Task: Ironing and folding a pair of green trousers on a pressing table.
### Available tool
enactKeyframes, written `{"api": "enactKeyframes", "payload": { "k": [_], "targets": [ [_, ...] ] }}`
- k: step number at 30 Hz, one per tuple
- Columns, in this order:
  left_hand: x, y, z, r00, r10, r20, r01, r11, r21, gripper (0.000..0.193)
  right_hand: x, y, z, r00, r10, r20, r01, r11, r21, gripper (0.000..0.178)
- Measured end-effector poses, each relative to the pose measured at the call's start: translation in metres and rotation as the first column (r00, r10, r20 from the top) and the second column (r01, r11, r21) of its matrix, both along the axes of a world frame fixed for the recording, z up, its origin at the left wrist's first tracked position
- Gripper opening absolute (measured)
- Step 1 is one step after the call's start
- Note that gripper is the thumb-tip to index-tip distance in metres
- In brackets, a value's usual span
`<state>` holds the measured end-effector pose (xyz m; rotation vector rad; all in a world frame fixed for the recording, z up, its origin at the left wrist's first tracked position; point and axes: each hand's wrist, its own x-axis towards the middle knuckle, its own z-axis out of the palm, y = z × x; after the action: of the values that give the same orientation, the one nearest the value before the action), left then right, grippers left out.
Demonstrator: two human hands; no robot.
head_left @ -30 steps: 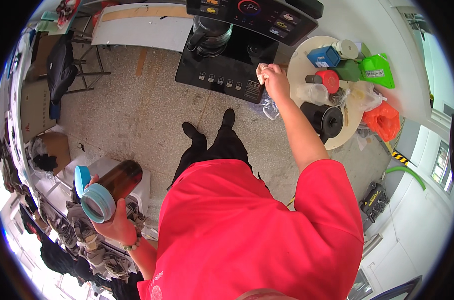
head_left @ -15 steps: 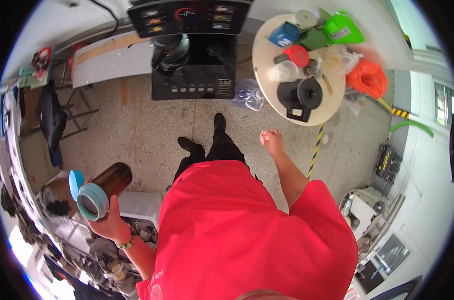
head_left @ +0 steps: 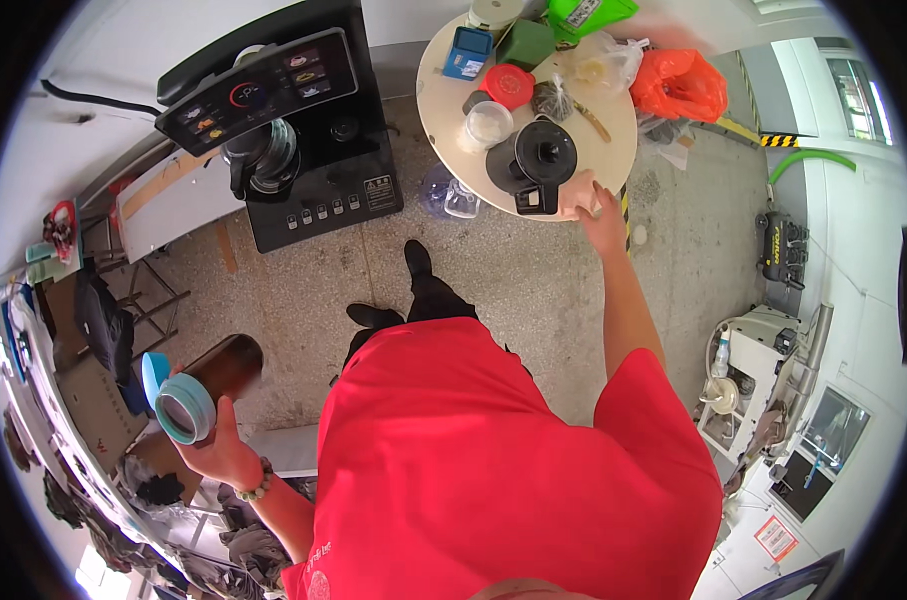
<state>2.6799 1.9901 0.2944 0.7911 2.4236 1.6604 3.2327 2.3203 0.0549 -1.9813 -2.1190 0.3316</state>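
There was one bottle (head_left: 226, 372), one round bench (head_left: 442, 105), one black jug (head_left: 542, 158) and one red tub (head_left: 506, 87). The bottle was brown and tipped, with a pale blue neck and its blue lid (head_left: 156, 378) flipped up. The left grip (head_left: 220, 450) was wrapped round it. The right grip (head_left: 603, 222) was at the bench edge by one pink thing (head_left: 576, 193); I could not tell if it pinched it.

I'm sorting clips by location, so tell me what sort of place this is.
Probably a workshop with a drinks corner: in view are a black drinks machine, yellow-and-black striped tape and, over on the right, what looks like an air compressor.
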Motion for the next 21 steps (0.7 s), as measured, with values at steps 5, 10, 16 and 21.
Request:
{"api": "enactKeyframes", "payload": {
  "k": [5, 10, 16, 21],
  "targets": [
    [0.007, 0.006, 0.002, 1.000, 0.013, 0.009, -0.013, 1.000, -0.001, 0.076, 0.000, 0.027, 0.054, 0.981, -0.105, -0.161, 0.014, 0.877, -0.481, 0.060],
    [0.017, 0.007, 0.006, 0.999, 0.047, -0.008, -0.047, 0.999, 0.003, 0.076, 0.048, 0.051, 0.079, 0.504, -0.710, -0.491, 0.233, 0.660, -0.714, 0.056],
    [0.022, 0.007, 0.005, 1.000, 0.007, -0.013, -0.006, 0.999, 0.042, 0.077, -0.037, -0.005, 0.066, 0.960, -0.207, -0.189, 0.033, 0.754, -0.656, 0.049],
    [0.021, 0.008, 0.006, 0.999, 0.033, 0.040, -0.035, 0.998, 0.055, 0.078, -0.116, -0.018, 0.050, 0.678, -0.507, -0.532, 0.036, 0.745, -0.666, 0.046]
  ]
}}
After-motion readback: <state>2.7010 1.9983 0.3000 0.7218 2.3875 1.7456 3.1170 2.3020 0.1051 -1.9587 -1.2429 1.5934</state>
